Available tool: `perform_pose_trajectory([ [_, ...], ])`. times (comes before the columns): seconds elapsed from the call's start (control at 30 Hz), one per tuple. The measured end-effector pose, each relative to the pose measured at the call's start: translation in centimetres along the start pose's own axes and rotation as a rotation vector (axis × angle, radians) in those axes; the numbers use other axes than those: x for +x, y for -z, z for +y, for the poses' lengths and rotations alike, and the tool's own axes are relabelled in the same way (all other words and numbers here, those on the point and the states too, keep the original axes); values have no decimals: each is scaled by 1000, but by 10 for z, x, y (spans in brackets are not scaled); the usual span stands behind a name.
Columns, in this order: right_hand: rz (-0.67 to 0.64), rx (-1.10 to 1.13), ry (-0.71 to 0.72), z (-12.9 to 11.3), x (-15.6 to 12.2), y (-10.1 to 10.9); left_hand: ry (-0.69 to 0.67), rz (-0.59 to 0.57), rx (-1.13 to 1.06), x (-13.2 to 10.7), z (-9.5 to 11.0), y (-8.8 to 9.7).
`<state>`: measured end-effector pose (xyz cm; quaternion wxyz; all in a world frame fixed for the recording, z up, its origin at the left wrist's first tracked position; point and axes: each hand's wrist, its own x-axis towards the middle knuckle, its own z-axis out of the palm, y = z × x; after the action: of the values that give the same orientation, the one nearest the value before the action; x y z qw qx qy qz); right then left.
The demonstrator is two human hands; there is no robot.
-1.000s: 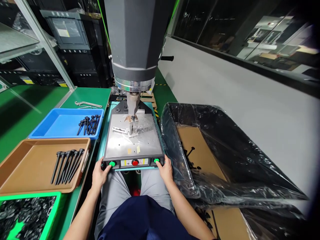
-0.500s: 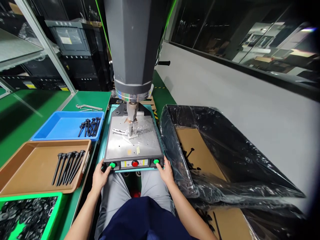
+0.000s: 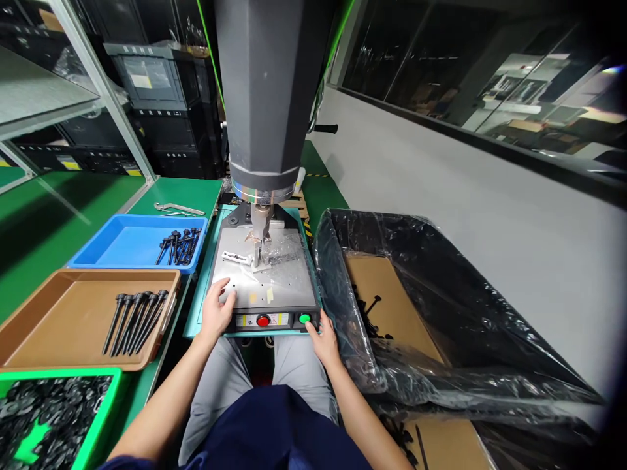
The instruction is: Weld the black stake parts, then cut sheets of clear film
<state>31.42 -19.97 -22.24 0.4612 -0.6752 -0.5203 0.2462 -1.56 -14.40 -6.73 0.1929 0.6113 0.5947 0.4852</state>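
Observation:
My left hand (image 3: 219, 309) is raised over the front left corner of the machine's metal plate (image 3: 245, 294), fingers apart and nothing in them; it hides the left button. On the right front corner rests my right hand (image 3: 324, 338), thumb at the lower edge of the green button (image 3: 304, 318) and fingers along the side of the base. Between the hands sits a red button (image 3: 263, 320). The press head (image 3: 267, 98) narrows to a metal tip (image 3: 261, 222) above a small metal fixture (image 3: 257, 256). What lies under the tip is too small to make out.
To my left stand a blue tray (image 3: 122, 241) and a brown tray (image 3: 73, 320), both with black bolt-like parts, and a green bin (image 3: 115, 385) of small black pieces. Wrenches (image 3: 179, 209) lie behind. At right is a box lined with black plastic (image 3: 416, 261).
My left hand has left the left green button and moved up and inward over the plate. The right thumb has slid slightly down on its button. The view has shifted a little.

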Motion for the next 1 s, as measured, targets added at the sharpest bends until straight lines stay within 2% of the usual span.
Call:
perform_pose_trajectory([
  [0.17,-14,53,-53,1,-3,2,-2,-41,-10,54,22,-27],
  [0.3,40,56,-36,-10,-10,9,62,-90,-52,89,24,-44],
  [0.4,152,25,34,-30,-16,14,144,-149,-104,100,22,-50],
  [0.5,119,131,56,-53,-19,9,224,-213,-230,99,27,-51],
  [0.6,-66,258,45,-76,-20,-7,327,-285,-433,94,37,-50],
  [0.7,-305,318,66,-102,-19,-30,356,-359,-603,89,49,-49],
  [0.83,-558,307,105,-143,-9,-65,425,-375,-752,87,62,-49],
  [0.9,-579,274,213,-163,2,-84,476,-352,-839,87,70,-48],
  [1.0,-418,228,428,-185,31,-108,507,-330,-930,86,81,-45],
])
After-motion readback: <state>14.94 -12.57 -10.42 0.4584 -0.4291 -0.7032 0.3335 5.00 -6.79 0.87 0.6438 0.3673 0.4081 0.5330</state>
